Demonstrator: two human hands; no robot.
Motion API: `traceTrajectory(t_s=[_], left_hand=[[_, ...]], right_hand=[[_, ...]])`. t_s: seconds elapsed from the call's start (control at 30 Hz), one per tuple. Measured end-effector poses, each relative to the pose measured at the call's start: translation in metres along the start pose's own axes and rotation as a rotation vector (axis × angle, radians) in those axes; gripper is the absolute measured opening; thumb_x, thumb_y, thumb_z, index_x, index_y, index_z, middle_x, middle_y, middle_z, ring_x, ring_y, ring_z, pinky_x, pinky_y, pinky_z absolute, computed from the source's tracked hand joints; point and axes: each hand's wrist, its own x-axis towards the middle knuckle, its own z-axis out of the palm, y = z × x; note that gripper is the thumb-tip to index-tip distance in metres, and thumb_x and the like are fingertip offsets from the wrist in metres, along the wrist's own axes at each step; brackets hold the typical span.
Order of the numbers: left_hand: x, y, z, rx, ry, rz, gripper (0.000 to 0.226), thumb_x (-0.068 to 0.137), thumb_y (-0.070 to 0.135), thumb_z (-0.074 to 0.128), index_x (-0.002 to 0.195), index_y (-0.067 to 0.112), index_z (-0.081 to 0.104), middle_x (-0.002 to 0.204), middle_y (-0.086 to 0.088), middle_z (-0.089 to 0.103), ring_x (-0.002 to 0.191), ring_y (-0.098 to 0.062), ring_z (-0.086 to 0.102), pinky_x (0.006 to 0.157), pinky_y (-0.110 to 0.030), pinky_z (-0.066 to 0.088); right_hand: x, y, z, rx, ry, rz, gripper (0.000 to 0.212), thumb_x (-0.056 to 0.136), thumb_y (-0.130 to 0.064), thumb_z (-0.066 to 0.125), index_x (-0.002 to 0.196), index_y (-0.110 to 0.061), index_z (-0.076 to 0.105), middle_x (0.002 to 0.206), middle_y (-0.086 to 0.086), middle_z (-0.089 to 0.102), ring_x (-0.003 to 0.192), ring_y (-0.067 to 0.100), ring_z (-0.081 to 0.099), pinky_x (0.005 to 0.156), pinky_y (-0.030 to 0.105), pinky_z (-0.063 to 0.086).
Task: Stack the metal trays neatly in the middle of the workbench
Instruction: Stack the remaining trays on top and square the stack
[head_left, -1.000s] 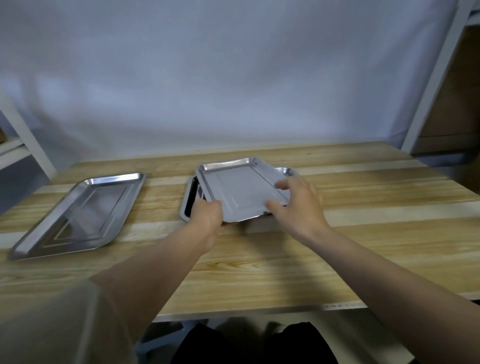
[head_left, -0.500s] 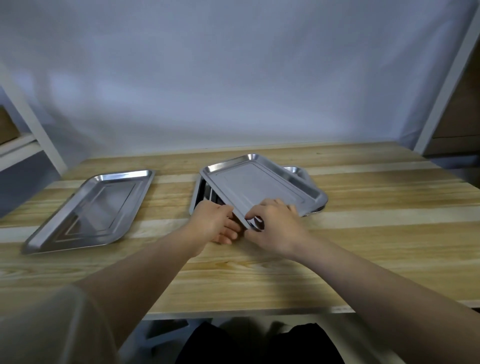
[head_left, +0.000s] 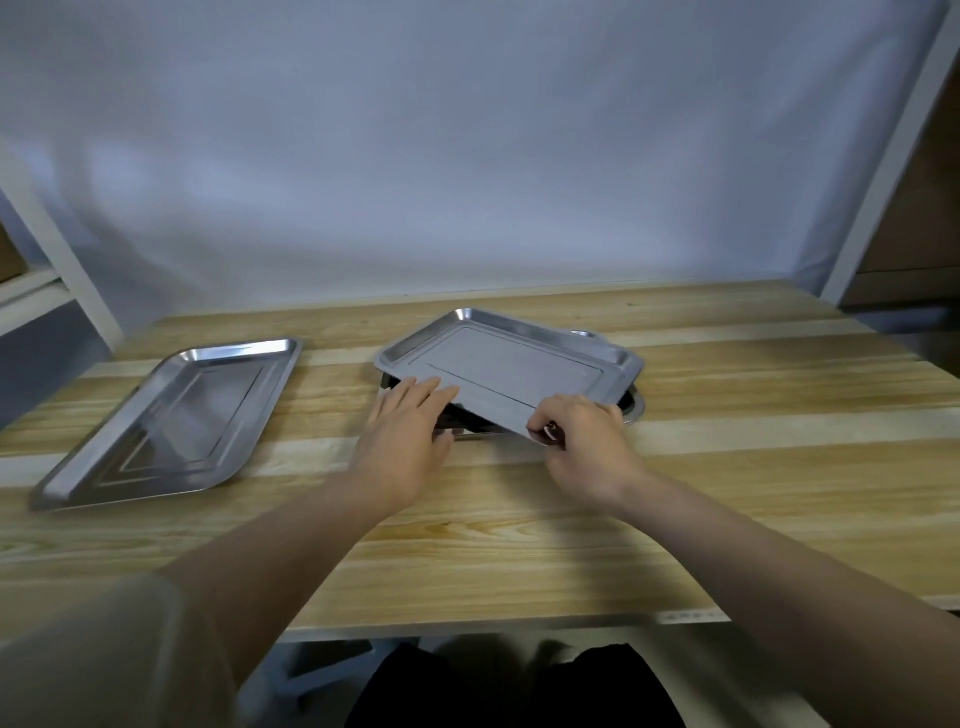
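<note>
Squarely in the middle of the wooden workbench (head_left: 519, 545) sits our top metal tray (head_left: 511, 366), skewed across the lower tray (head_left: 635, 410) beneath it. The corners do not line up, so we read this as the aligning step. Our right hand (head_left: 587, 447) pinches its near right corner, likely to swing it round, while our left hand (head_left: 402, 441) lies with fingers straight on the near left edge, steadying. A third tray (head_left: 171, 415) lies flat well apart to the left, not yet stacked, before a pale backdrop sheet (head_left: 467, 182).
</note>
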Motion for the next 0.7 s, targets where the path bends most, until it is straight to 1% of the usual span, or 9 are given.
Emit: traceTrajectory(t_s=[0.07, 0.1, 0.17, 0.23, 0.27, 0.33, 0.43, 0.57, 0.7], left_hand=[[0.002, 0.000, 0.002, 0.037, -0.019, 0.021, 0.054, 0.099, 0.033, 0.044, 0.149, 0.030, 0.026, 0.159, 0.005, 0.024, 0.149, -0.018, 0.009, 0.122, -0.039, 0.004], [0.003, 0.000, 0.002, 0.050, -0.025, 0.027, 0.053, 0.099, 0.034, 0.043, 0.149, 0.029, 0.027, 0.158, 0.004, 0.027, 0.149, -0.018, 0.011, 0.122, -0.040, 0.006], [0.005, 0.001, 0.003, 0.063, -0.016, 0.049, 0.049, 0.099, 0.034, 0.043, 0.146, 0.027, 0.033, 0.152, 0.003, 0.037, 0.145, -0.018, 0.021, 0.121, -0.039, 0.013], [0.007, 0.004, 0.001, 0.057, 0.013, 0.071, 0.043, 0.098, 0.032, 0.044, 0.141, 0.026, 0.042, 0.140, 0.003, 0.048, 0.135, -0.018, 0.034, 0.116, -0.035, 0.022], [0.008, 0.005, 0.000, 0.051, 0.020, 0.074, 0.041, 0.098, 0.032, 0.045, 0.138, 0.026, 0.046, 0.134, 0.002, 0.051, 0.129, -0.018, 0.038, 0.112, -0.034, 0.025], [0.010, 0.009, 0.000, 0.027, 0.017, 0.059, 0.037, 0.098, 0.031, 0.046, 0.134, 0.025, 0.050, 0.130, 0.001, 0.053, 0.123, -0.020, 0.041, 0.106, -0.033, 0.030], [0.012, 0.012, 0.000, -0.011, 0.014, 0.029, 0.034, 0.097, 0.028, 0.048, 0.130, 0.025, 0.055, 0.126, 0.000, 0.055, 0.120, -0.021, 0.044, 0.103, -0.034, 0.035], [0.013, 0.014, -0.001, -0.037, 0.018, 0.026, 0.025, 0.097, 0.024, 0.050, 0.118, 0.027, 0.063, 0.113, 0.000, 0.057, 0.111, -0.020, 0.048, 0.094, -0.033, 0.039], [0.013, 0.013, 0.000, -0.063, 0.017, 0.020, 0.025, 0.097, 0.024, 0.051, 0.116, 0.030, 0.066, 0.107, 0.001, 0.057, 0.106, -0.020, 0.048, 0.088, -0.034, 0.043]], right_hand=[[-0.001, 0.007, -0.002, 0.003, 0.023, 0.020, 0.034, 0.074, 0.007, 0.052, 0.085, -0.025, 0.052, 0.097, -0.005, 0.061, 0.100, 0.020, 0.053, 0.087, 0.028, 0.023], [-0.001, 0.011, -0.002, 0.013, 0.035, 0.032, 0.036, 0.072, 0.010, 0.051, 0.085, -0.024, 0.053, 0.096, -0.005, 0.062, 0.100, 0.021, 0.054, 0.089, 0.029, 0.026], [-0.001, 0.017, -0.003, 0.041, 0.061, 0.049, 0.040, 0.070, 0.015, 0.048, 0.084, -0.022, 0.055, 0.095, -0.003, 0.065, 0.099, 0.023, 0.056, 0.097, 0.034, 0.035], [0.000, 0.023, -0.005, 0.046, 0.090, 0.070, 0.041, 0.071, 0.017, 0.047, 0.086, -0.019, 0.059, 0.099, -0.001, 0.067, 0.101, 0.023, 0.055, 0.100, 0.036, 0.038], [-0.001, 0.024, -0.005, 0.034, 0.102, 0.086, 0.042, 0.071, 0.017, 0.046, 0.089, -0.018, 0.061, 0.100, -0.001, 0.067, 0.101, 0.022, 0.052, 0.101, 0.032, 0.036], [-0.003, 0.024, -0.007, -0.001, 0.115, 0.122, 0.043, 0.073, 0.017, 0.045, 0.094, -0.016, 0.063, 0.099, -0.002, 0.066, 0.097, 0.019, 0.047, 0.101, 0.026, 0.026], [-0.005, 0.019, -0.008, -0.070, 0.131, 0.135, 0.044, 0.073, 0.016, 0.048, 0.096, -0.019, 0.063, 0.094, -0.005, 0.064, 0.096, 0.018, 0.054, 0.109, 0.030, 0.017], [-0.004, 0.017, -0.008, -0.105, 0.139, 0.140, 0.039, 0.079, 0.008, 0.052, 0.100, -0.023, 0.066, 0.088, -0.012, 0.058, 0.099, 0.016, 0.056, 0.112, 0.035, 0.015], [-0.002, 0.016, -0.008, -0.103, 0.134, 0.131, 0.028, 0.088, -0.006, 0.054, 0.102, -0.026, 0.067, 0.099, -0.010, 0.069, 0.105, 0.016, 0.056, 0.115, 0.042, 0.014]])
